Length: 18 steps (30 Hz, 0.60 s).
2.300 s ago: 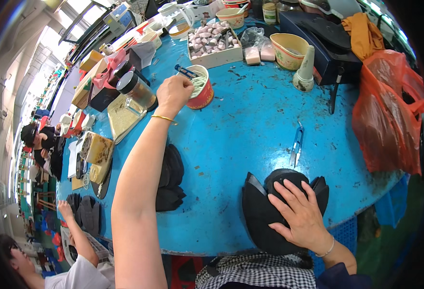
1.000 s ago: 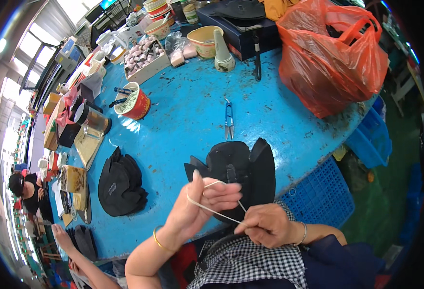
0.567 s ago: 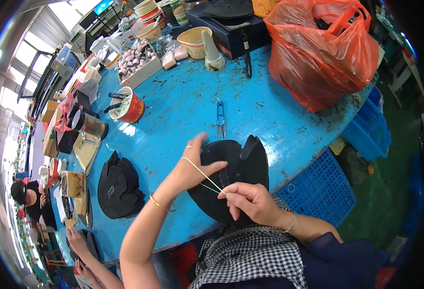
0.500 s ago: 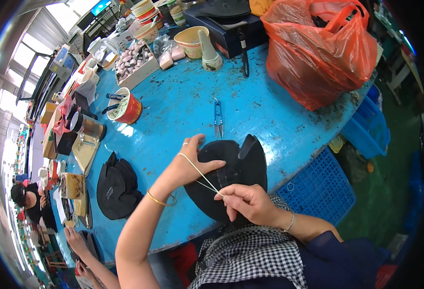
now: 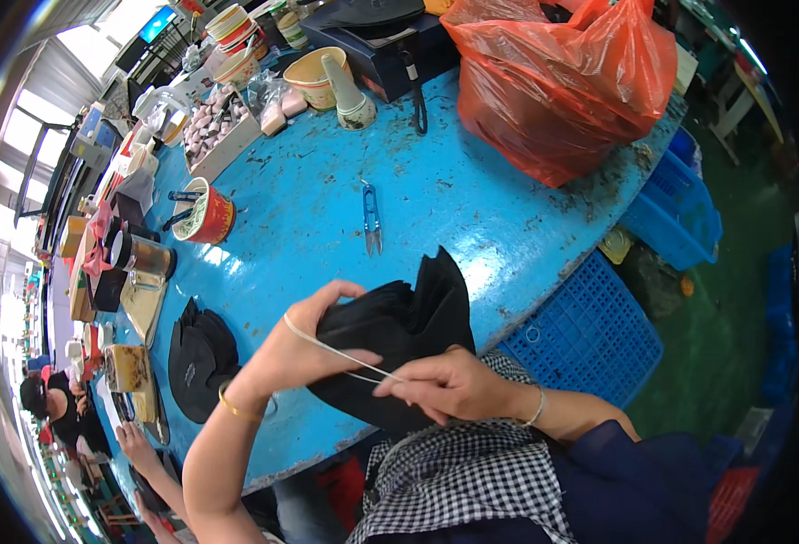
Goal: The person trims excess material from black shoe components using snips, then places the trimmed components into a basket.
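Observation:
A stack of black, curved fabric-like pieces [image 5: 399, 331] is tilted up in front of me at the near edge of the table. My left hand [image 5: 304, 349] grips its left side, thumb across the front and fingers over the top edge. Around the back of that hand runs a thin pale elastic band [image 5: 336, 350], stretched toward the right. Its other end is pinched between the thumb and fingers of my right hand [image 5: 454, 385], close against the lower right of the stack. Blue thread snips [image 5: 371, 220] lie on the table beyond the stack.
On the blue table [image 5: 300, 208], another black stack [image 5: 202, 358] lies to the left. A red tub [image 5: 207, 216], a box of pinkish pieces [image 5: 227, 136] and a red plastic bag [image 5: 563, 91] stand farther off. Blue crates [image 5: 590, 326] sit at right. Another person's hand [image 5: 136, 449] works at lower left.
The black stack has gone from lying nearly flat to tilted up, with my left fingers now closed on its edge. The band stays stretched between both hands. The whole view has shifted slightly.

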### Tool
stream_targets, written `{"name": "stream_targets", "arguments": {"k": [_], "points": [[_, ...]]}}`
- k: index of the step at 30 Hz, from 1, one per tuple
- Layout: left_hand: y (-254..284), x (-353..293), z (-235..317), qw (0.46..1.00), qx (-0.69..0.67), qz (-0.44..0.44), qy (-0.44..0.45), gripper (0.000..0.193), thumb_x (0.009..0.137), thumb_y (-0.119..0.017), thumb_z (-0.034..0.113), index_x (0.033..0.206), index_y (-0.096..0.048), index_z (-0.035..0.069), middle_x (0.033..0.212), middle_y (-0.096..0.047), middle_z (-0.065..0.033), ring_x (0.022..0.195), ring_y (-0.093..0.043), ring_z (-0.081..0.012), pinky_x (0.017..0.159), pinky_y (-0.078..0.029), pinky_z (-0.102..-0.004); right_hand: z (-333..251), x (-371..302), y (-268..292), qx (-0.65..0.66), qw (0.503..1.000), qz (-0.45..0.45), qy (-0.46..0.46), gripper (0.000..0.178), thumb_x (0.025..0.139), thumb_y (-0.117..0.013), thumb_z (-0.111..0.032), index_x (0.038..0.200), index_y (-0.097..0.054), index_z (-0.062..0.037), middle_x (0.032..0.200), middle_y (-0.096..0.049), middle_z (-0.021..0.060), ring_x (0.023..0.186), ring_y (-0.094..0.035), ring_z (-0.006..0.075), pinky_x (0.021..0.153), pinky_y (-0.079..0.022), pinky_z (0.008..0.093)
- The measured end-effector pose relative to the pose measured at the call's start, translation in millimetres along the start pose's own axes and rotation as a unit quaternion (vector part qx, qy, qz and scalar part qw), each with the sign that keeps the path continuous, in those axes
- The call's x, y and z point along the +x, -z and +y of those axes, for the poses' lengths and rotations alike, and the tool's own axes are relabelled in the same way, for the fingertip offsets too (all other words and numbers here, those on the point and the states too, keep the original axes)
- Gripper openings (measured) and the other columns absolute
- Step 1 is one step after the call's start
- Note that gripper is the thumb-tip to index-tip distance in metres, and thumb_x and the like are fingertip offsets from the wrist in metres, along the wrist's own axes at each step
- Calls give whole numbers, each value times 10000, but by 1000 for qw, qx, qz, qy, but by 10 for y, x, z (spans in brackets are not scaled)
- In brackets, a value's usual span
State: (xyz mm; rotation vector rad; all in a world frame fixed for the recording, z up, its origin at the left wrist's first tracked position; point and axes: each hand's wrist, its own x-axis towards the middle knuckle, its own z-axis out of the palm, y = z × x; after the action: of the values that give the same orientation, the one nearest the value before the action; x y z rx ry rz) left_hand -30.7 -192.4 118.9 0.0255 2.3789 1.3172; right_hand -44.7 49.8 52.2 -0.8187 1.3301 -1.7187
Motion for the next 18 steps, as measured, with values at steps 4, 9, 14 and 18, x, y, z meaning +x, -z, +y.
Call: {"name": "stream_targets", "arguments": {"k": [4, 9, 14, 18], "points": [[-236, -496, 277, 994, 81, 64, -41, 560, 733, -844, 79, 1248, -637, 13, 1081, -736, -132, 976, -716, -202, 863, -561, -327, -102, -236, 268, 226, 962, 149, 23, 309, 1065, -492, -218, 1144, -652, 35, 521, -485, -35, 436, -432, 50, 585, -489, 253], [-425, -800, 305, 967, 135, 80, -200, 534, 714, -817, 42, 1224, -663, 19, 1147, -730, -153, 1019, -732, -272, 883, -571, -333, -5, -442, 578, 426, 888, 174, -6, 274, 1063, -494, -214, 1135, -614, 22, 516, -369, -81, 442, -360, 61, 655, -523, 314], [-515, -982, 177, 965, 8, 211, -157, 527, 685, -871, 38, 1164, -659, -23, 1060, -749, -129, 970, -730, -208, 864, -566, -323, 260, -754, 457, 367, 909, 150, -131, 276, 1067, -499, -224, 1146, -617, 12, 659, -500, -30, 614, -502, 81, 835, -560, 336], [-575, -1114, 109, 953, -157, 252, -52, 556, 643, -878, -29, 1151, -652, -48, 1004, -732, -75, 907, -691, -137, 843, -548, -278, -384, -701, 713, -46, 959, 278, 20, 257, 1035, -533, -165, 1209, -615, 6, 1023, -663, 65, 906, -628, 139, 915, -522, 301]]}}
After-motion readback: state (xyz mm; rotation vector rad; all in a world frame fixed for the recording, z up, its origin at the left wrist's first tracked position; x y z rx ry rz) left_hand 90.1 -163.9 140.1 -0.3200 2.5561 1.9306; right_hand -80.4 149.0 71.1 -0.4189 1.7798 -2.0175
